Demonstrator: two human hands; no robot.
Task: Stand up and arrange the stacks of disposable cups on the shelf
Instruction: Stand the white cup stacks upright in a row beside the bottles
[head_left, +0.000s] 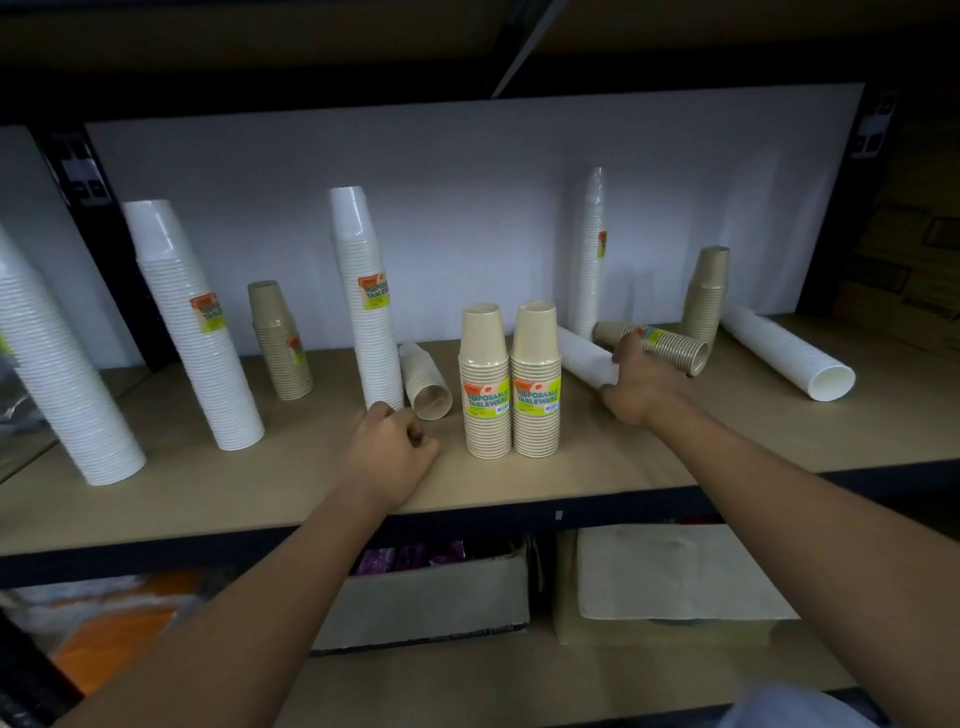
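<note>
Left hand fisted, resting on shelf, near toppled beige stack. Right hand grips lying white stack; lying brown stack just behind it. Two labelled stacks upright, touching, between hands. Tall white stacks upright at left. Long white stack lies far right.

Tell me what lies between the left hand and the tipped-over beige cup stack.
Nothing visible. The left hand rests on the shelf right in front of the tipped-over beige stack, near its open mouth; the tall white stack stands beside it, not between.
</note>
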